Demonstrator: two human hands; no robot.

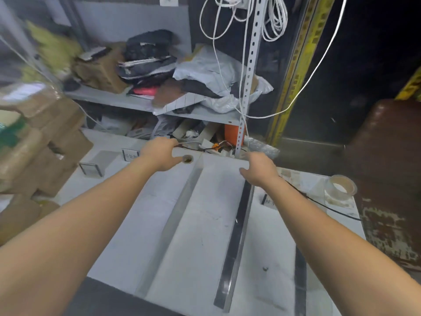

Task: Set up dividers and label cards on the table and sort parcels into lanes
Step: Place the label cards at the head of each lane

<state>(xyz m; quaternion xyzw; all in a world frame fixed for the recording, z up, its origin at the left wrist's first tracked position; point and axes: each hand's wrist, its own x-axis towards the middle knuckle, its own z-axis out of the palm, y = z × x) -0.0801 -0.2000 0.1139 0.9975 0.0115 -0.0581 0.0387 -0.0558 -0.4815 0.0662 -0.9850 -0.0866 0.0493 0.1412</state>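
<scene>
Nearest the camera, both bare forearms stretch out over the white table [200, 224], and three dividers run away from us along it: a clear divider [173, 220] left of centre, a dark divider [237, 236] just right of it, and a third divider [300, 277] further right, partly behind the right arm. Lanes lie between them.

Moving up, the right label card [268, 201] peeks out beside the right wrist, with a black cord [319, 202] trailing across that wrist. A tape roll [341, 187] sits at the table's right edge.

The right hand [257, 169] is over the far end of the dark divider, thumb out and fingers bent away out of sight, so I cannot tell whether it grips. The left hand [159, 153] is at the far table edge, thumb beside a round hole [188, 158], fingers curling over the edge. Again, I cannot tell if it holds anything. The left label card [130, 154] stands just beside that wrist.

Cardboard parcels [57, 142] are stacked at far left, off the lanes. Beyond, a shelf [109, 98] holds bags, and white cables [273, 23] hang above.
</scene>
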